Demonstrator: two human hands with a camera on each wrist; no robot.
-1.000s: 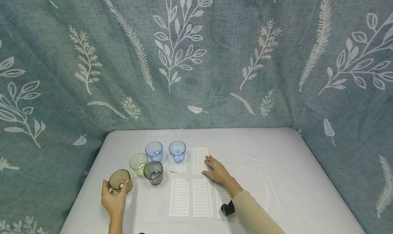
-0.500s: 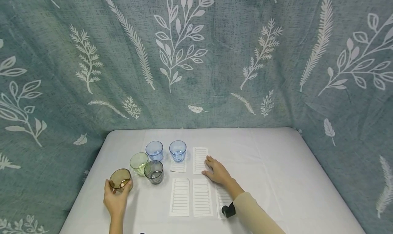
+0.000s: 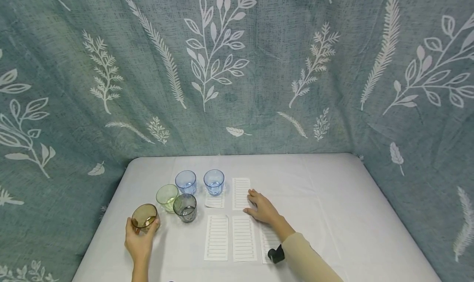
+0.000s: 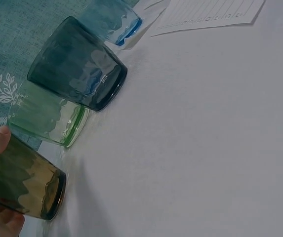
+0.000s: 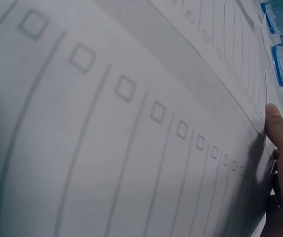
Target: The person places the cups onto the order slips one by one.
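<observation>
Head view: amber glass [image 3: 145,215] in left hand [image 3: 139,243], right hand [image 3: 263,207] at upper sheet [image 3: 240,194]

Amber glass is at the left side of the white table [image 3: 355,232], mouth up. Left hand grasps it, thumb on one side, fingers on the other. Base on cloth or just above it: cannot tell. Green glass [image 3: 166,196] just beyond it, to the right; dark gray glass [image 3: 185,208] overlaps the green one in view, contact unclear. Behind these, left blue glass [image 3: 186,182] and right blue glass [image 3: 214,182], apart. Right blue glass covers the top of a partly hidden sheet [image 3: 215,202].

Right hand not clenched, grasps nothing: fingers loosely spread, resting along the right edge of the upper sheet. Lower row, three more lined sheets: left [image 3: 216,238], middle [image 3: 244,238], right [image 3: 268,234], the last partly under the forearm. Beige sleeve [image 3: 309,255] on the right arm, black device [image 3: 276,254] at that wrist. Blue-green curtain [image 3: 266,80] with white leaf prints around the table.
</observation>
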